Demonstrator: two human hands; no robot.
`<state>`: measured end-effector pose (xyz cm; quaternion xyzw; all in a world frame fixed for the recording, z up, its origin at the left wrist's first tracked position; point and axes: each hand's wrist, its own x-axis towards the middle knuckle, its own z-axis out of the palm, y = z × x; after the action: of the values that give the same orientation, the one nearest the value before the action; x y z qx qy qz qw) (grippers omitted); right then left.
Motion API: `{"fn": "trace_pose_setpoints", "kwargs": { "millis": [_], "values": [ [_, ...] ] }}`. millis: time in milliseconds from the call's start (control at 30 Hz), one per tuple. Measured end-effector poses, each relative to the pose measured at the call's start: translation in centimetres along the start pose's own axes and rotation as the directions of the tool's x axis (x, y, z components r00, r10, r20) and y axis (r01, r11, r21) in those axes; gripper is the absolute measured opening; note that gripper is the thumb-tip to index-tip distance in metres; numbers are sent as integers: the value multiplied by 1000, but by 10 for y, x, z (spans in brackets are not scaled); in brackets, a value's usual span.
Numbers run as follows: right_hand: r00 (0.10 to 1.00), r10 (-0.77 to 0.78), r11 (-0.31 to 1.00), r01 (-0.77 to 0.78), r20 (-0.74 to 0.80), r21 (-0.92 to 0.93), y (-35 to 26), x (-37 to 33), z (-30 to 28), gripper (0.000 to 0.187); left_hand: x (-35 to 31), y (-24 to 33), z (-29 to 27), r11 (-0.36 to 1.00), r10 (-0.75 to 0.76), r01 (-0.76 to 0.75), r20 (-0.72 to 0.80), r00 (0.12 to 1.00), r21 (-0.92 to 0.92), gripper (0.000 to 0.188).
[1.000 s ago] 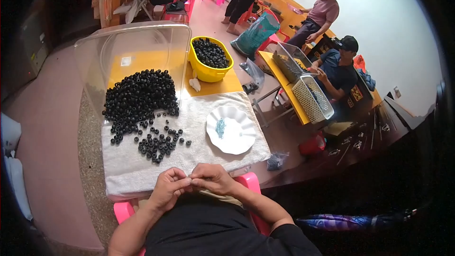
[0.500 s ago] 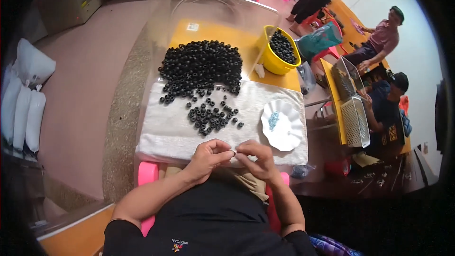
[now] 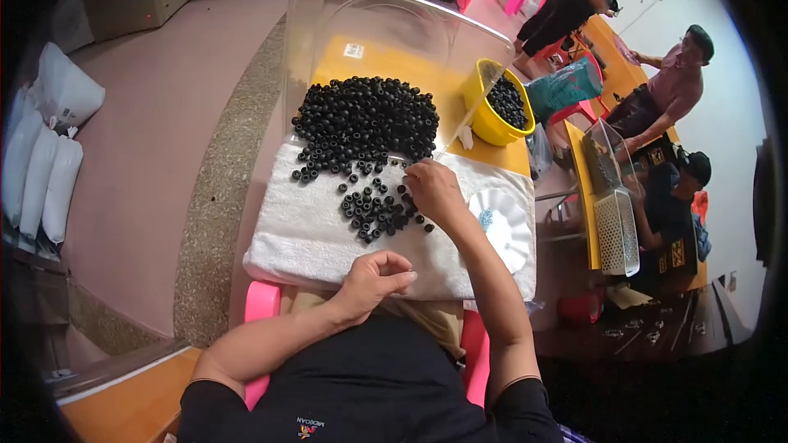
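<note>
Loose black rings with holes (image 3: 377, 212), like large beads, lie on a white towel (image 3: 287, 238) in front of me. Behind them a bigger heap of the same pieces (image 3: 365, 119) spreads out of a clear plastic bin (image 3: 386, 33). My left hand (image 3: 373, 285) is low over the towel's near edge, thumb and fingers pinched; anything between them is too small to name. Farther forward, my right hand (image 3: 437, 191) reaches to the right edge of the pieces, fingers closed together and tips partly hidden. Beside that forearm sits a white scalloped plate (image 3: 513, 238) with tiny blue bits (image 3: 486, 219).
A yellow basket (image 3: 484, 119) holding more black pieces stands at the back right. Two people work at the right, near clear and white baskets (image 3: 617, 234); another person bends farther back. White sacks (image 3: 61, 189) stand on the floor at left.
My right hand has left my left hand and moved forward to the black pieces. The left hand stays near the towel's front edge. The view has shifted slightly.
</note>
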<state>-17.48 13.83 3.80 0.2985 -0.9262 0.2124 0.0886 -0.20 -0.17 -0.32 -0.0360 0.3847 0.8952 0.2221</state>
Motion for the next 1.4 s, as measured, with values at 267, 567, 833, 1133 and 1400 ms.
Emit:
{"fn": "trace_pose_setpoints", "kwargs": {
  "millis": [267,567,833,1133,1400],
  "values": [
    [944,155,985,-124,291,-123,4,17,4,11,0,5,1,1000,10,-10,8,1000,1,16],
    [998,-66,975,69,-23,212,3,-21,-9,11,-1,2,0,1000,27,-27,-10,1000,13,15],
    [996,32,979,-49,89,200,-6,-66,-36,8,1,2,-1,1000,14,-13,-42,999,15,16],
    [954,-70,997,70,290,10,-24,-124,-34,11,-1,5,2,999,6,-3,-47,999,52,17],
    [972,-59,998,58,227,12,-26,-134,-29,17,0,2,1,999,14,-13,-43,999,38,17]
  ]
}}
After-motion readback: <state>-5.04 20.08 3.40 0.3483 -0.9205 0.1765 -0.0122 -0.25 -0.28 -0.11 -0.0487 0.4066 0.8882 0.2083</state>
